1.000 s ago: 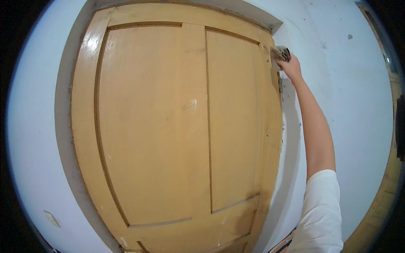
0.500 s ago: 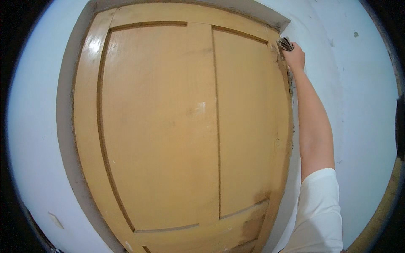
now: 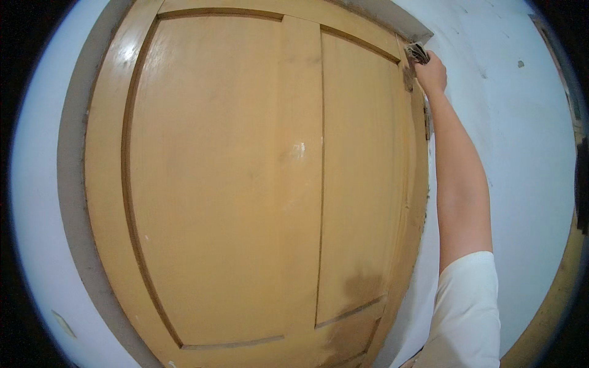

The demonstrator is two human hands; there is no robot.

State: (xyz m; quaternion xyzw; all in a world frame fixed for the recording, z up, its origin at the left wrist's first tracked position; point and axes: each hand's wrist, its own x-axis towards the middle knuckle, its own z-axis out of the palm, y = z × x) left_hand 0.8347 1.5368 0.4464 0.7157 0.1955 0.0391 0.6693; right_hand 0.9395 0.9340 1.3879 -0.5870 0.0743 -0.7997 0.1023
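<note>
Your right hand (image 3: 433,73), at the end of a raised, nearly straight arm, is clamped around what looks like a crumpled dark cloth (image 3: 419,54); its folds hide the fingertips. Your left hand is out of view, so you can't tell its state from here. The cloth is at the far right of the yellow door (image 3: 227,184), against its right edge just under the top corner. Over the last second it has climbed from lower on that edge, so the work seems now to be at the very top of this side, where your reach looks close to full. Just below it the door shows a dark mark (image 3: 408,80), and lower, near your forearm, a hinge (image 3: 427,121) sits on the edge. Farther left, a pale smear (image 3: 299,149) marks the middle upright. Nearer you, at the lower right, a dark patch (image 3: 362,288), perhaps a shadow, has spread over the panel. The grey surround (image 3: 72,159) runs down the left side, with white wall (image 3: 527,184) on the right.
</note>
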